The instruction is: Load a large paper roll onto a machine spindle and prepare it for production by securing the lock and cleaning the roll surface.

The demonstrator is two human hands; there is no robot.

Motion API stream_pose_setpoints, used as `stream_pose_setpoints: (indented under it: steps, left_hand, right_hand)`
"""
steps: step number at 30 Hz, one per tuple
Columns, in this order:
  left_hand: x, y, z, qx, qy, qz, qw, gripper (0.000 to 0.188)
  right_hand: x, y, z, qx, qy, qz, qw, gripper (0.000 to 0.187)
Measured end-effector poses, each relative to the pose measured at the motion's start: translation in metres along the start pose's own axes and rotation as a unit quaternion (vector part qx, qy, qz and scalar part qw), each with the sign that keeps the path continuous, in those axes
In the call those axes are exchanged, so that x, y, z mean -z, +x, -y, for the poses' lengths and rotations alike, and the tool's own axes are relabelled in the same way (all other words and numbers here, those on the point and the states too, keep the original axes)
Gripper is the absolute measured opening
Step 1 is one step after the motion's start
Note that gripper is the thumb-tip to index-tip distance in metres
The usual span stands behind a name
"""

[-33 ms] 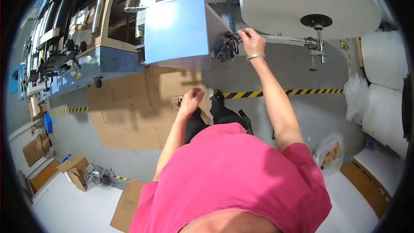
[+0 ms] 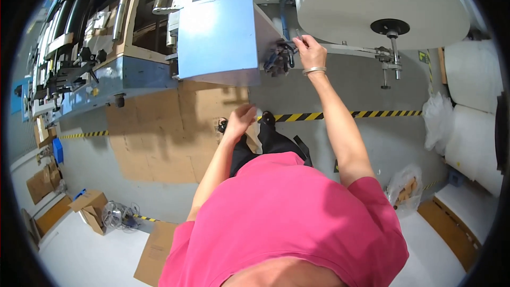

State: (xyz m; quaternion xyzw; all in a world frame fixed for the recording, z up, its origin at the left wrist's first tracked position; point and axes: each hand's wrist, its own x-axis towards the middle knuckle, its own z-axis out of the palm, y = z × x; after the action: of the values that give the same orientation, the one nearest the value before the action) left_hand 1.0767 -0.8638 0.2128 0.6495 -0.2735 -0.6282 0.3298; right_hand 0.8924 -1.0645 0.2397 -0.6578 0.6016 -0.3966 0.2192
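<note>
Holding thumb and fingertips close together, the right hand point(image 2: 311, 53) is extended forward at the flank of the blue housing point(image 2: 217, 34), a metallic bracelet point(image 2: 314, 70) around its wrist. A thin greyish sliver point(image 2: 298, 34) shows at its fingertips; cannot tell whether it is gripped or only lies behind them. The left hand point(image 2: 240, 121) is nearer the body and lower, half curled, its fingers blurred; cannot tell whether it has hold of anything.

Just left of the right hand: a dark tangled bundle point(image 2: 280, 58), at the housing's side; contact with the fingers not clear. Just beyond the same hand: a blue hose point(image 2: 283, 21). To its right, a pale rail point(image 2: 350, 49) runs out toward a metal clamp point(image 2: 392, 65). Forward and right of it: a large white disc point(image 2: 345, 5) with a black hub point(image 2: 390, 25).

Below the left hand: two dark shoes point(image 2: 268, 120). Leftward of it, cardboard sheeting point(image 2: 154, 143) lies on the grey floor point(image 2: 319, 93); rightward, black-and-yellow tape point(image 2: 372, 113) crosses that floor, passing below the right forearm.

Well left of both hands and forward: a larger blue machine point(image 2: 146, 77) with rollers. Well right of both: a white plastic bag point(image 2: 439, 119) beside stacked white bundles point(image 2: 473, 74). Behind the left hand, far left: an open carton point(image 2: 93, 207) next to coiled cable point(image 2: 119, 215)
</note>
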Motion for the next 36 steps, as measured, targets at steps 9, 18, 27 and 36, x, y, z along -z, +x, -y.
stream_pose_setpoints:
  steps: [9,18,27,36]
  left_hand:
    - [-0.089,0.099,-0.055,0.087,-0.502,0.157,0.846,0.028]
    - [-0.107,0.122,-0.061,0.055,-0.543,0.217,0.809,0.02]
    - [-0.121,0.125,-0.094,0.024,-0.546,0.201,0.813,0.03]
    - [-0.087,0.092,-0.031,0.165,-0.415,0.171,0.878,0.036]
  right_hand:
    - [0.046,-0.036,0.04,-0.19,0.064,0.123,0.972,0.014]
    - [0.059,-0.042,0.035,-0.05,0.079,0.11,0.99,0.044]
    - [0.033,0.003,0.036,0.26,-0.158,0.092,0.948,0.023]
    - [0.023,0.027,0.041,0.324,-0.191,0.105,0.921,0.028]
